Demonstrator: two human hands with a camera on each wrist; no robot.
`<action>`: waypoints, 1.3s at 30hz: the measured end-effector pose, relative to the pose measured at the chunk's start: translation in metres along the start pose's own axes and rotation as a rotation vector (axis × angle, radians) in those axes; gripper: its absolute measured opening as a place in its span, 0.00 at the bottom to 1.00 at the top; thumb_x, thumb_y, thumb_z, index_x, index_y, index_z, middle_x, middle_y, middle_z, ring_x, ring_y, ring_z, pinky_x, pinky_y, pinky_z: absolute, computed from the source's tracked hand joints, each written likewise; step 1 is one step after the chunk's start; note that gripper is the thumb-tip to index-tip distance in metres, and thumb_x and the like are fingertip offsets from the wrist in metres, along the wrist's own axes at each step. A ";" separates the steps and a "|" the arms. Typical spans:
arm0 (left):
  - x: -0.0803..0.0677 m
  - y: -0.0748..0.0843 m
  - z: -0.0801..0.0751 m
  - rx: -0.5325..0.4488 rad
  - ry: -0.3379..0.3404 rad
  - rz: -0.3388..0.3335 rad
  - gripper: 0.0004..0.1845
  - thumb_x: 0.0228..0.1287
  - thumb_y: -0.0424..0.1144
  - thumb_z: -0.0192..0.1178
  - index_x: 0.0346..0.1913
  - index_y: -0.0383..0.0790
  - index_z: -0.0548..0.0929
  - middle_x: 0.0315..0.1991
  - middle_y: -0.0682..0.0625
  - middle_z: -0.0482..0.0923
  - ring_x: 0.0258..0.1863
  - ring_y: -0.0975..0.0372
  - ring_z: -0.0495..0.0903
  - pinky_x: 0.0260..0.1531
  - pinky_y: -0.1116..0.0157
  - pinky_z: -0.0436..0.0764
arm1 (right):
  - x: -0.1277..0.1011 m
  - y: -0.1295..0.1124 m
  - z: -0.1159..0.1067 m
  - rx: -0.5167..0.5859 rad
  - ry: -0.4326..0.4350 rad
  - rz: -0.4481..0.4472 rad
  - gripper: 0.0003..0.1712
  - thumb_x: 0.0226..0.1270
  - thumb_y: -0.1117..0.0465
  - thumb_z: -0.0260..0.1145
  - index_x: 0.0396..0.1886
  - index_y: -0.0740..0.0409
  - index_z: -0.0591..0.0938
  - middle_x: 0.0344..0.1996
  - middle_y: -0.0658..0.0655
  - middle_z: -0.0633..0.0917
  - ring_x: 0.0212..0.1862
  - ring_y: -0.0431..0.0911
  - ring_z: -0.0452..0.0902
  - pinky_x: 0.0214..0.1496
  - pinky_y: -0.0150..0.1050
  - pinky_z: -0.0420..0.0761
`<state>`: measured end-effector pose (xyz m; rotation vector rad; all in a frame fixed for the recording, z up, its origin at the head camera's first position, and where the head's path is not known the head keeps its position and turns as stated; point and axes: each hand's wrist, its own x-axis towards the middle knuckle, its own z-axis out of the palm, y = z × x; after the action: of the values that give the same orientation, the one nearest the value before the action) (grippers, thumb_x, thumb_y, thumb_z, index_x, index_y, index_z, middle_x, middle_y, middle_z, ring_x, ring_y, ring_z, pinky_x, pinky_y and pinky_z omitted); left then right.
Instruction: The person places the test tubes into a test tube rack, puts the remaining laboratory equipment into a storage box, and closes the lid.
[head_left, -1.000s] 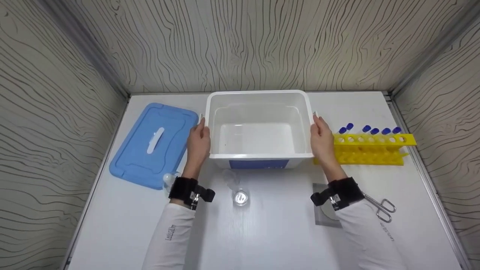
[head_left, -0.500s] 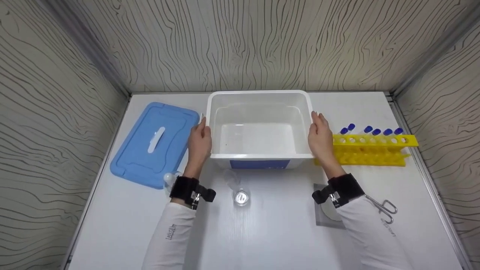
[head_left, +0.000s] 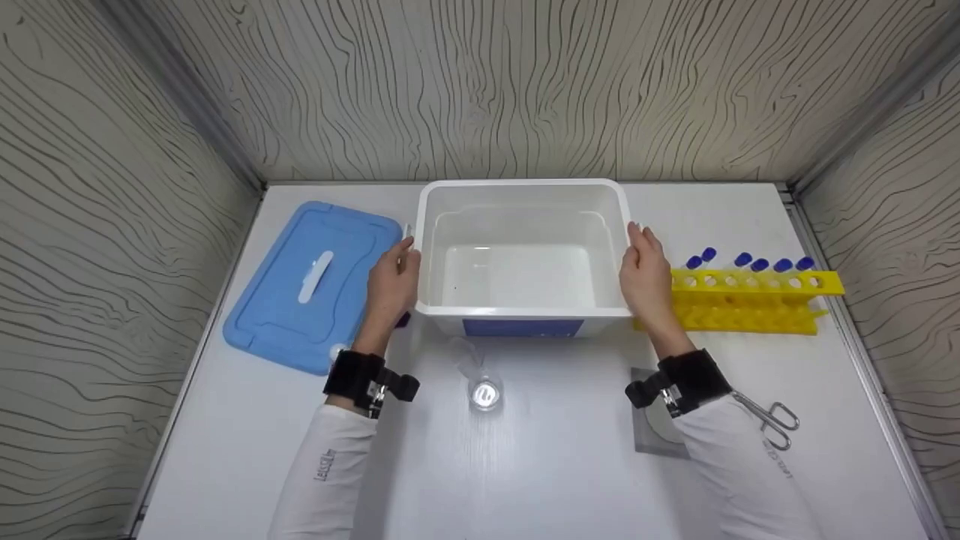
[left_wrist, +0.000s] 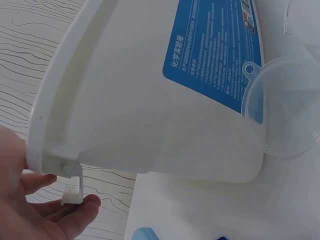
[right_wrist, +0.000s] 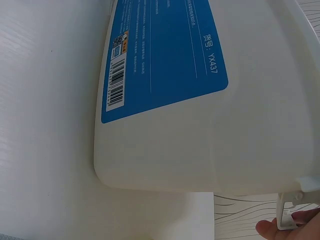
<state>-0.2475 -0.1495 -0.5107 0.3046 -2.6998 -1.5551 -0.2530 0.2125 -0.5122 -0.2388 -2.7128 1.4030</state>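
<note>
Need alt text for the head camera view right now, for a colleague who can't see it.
Two hands, left hand and right hand, flank an open white bin on a white table, one at each side. A blue lid lies left; a yellow tube rack stands right.

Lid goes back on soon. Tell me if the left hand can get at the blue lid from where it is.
Probably yes: the left hand rests beside the white tub, the blue lid lies flat right next to it, nothing between.
</note>
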 end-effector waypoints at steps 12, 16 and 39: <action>-0.003 -0.008 -0.033 0.036 0.009 0.156 0.22 0.76 0.41 0.49 0.66 0.37 0.75 0.64 0.39 0.77 0.63 0.48 0.77 0.64 0.52 0.76 | -0.002 -0.001 -0.001 -0.009 -0.005 0.026 0.29 0.82 0.55 0.39 0.79 0.52 0.56 0.80 0.61 0.54 0.81 0.56 0.45 0.81 0.55 0.49; -0.003 -0.015 -0.040 0.105 -0.006 0.153 0.22 0.76 0.42 0.49 0.67 0.37 0.74 0.65 0.37 0.75 0.65 0.46 0.75 0.66 0.51 0.75 | -0.002 0.000 0.000 -0.013 -0.002 0.026 0.29 0.82 0.55 0.39 0.79 0.52 0.56 0.80 0.61 0.54 0.81 0.56 0.45 0.81 0.55 0.49; 0.002 -0.059 -0.047 0.300 -0.158 0.047 0.33 0.65 0.44 0.64 0.70 0.37 0.70 0.65 0.35 0.75 0.63 0.43 0.76 0.58 0.49 0.80 | -0.001 0.000 0.000 -0.013 0.009 0.024 0.29 0.82 0.55 0.40 0.78 0.53 0.57 0.79 0.61 0.55 0.81 0.55 0.46 0.82 0.53 0.49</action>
<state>-0.2352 -0.2191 -0.5381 0.1225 -3.0383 -1.2081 -0.2523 0.2118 -0.5123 -0.2782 -2.7219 1.3870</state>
